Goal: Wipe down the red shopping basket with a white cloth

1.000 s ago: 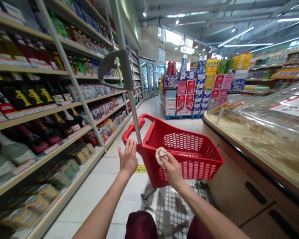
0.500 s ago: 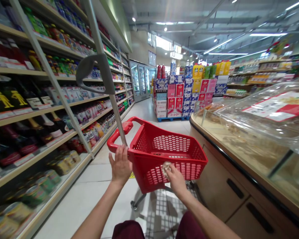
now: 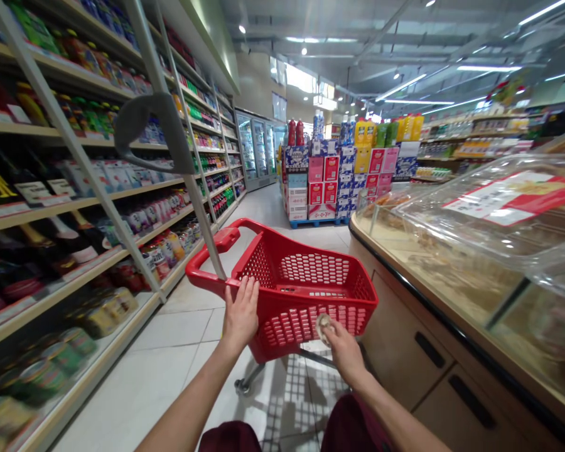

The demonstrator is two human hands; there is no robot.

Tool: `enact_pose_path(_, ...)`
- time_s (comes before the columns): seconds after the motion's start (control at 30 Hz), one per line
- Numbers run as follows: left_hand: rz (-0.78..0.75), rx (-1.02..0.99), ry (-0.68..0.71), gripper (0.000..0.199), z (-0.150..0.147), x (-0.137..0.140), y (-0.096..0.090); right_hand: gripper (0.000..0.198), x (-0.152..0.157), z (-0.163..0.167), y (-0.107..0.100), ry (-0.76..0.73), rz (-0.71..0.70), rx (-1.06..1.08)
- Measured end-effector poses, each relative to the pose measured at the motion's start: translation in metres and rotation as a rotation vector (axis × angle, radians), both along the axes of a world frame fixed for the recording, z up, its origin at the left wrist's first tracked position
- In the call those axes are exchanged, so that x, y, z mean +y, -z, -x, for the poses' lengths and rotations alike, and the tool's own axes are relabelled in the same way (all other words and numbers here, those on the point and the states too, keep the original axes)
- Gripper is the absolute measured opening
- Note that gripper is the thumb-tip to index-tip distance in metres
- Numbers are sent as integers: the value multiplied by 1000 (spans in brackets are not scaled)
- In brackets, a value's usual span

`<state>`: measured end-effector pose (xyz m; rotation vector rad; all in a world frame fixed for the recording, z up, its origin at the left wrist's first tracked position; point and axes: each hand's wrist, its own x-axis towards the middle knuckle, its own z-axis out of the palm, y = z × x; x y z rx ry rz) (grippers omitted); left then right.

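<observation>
A red plastic shopping basket cart [image 3: 311,307] with perforated walls stands in front of me, its inside bare. My left hand [image 3: 242,314] rests on the near side just below the rim, fingers stretched out. My right hand [image 3: 343,345] pinches a crumpled off-white cloth [image 3: 324,328] against the perforated near wall. A tall grey pole with a looped grey handle [image 3: 162,135] rises at the left end of the cart. Beneath, a wheel [image 3: 242,386] touches the tiled floor.
Shelves [image 3: 75,245] packed with bottles and cans line the left. At right is a wooden counter [image 3: 405,351] bearing clear plastic packs [image 3: 499,201]. Stacked drink cartons [image 3: 322,182] stand on a blue pallet ahead, glass-door fridges [image 3: 257,147] behind at left.
My left hand has moved right along the basket's near side, away from the pole's base. My right hand, with the cloth, has shifted slightly right along the wall. The view has turned slightly right.
</observation>
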<state>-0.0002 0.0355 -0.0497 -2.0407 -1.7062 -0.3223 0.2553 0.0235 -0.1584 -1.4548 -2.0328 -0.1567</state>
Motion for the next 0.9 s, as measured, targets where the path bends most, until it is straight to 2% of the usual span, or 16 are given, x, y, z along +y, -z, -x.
enact_pose_path(0.1,14,-5,10,64,-8,0,3,43,4,-6,-4,54,-103,21)
enact_pose_path(0.17,28,-16,10,65,-13,1,6,41,6,-10,-4,89,-58,-14)
enact_pose_path(0.23,40,-26,1,66,-16,2,7,37,3,-14,-1,66,26,-73)
enact_pose_path(0.3,48,-25,9,66,-17,2,8,36,0,-18,-1,27,31,-78)
enact_pose_path(0.43,36,-27,18,67,-19,1,8,39,1,-30,-10,64,-177,40)
enact_pose_path(0.47,31,-30,11,67,-20,1,8,39,3,-34,-11,92,-189,49)
enact_pose_path(0.57,40,-30,1,66,-22,0,7,36,5,-43,-2,140,-47,-20)
enact_pose_path(0.63,52,-22,9,66,-22,-1,7,35,1,-48,8,118,47,-75)
enact_pose_path(0.7,51,-14,20,66,-22,-1,7,37,-3,-54,14,100,35,-79)
enact_pose_path(0.8,31,-16,20,66,-23,-1,9,41,-3,-64,9,150,-63,-22)
enact_pose_path(0.9,26,-33,8,64,-26,-1,11,40,-1,-74,6,241,1,-25)
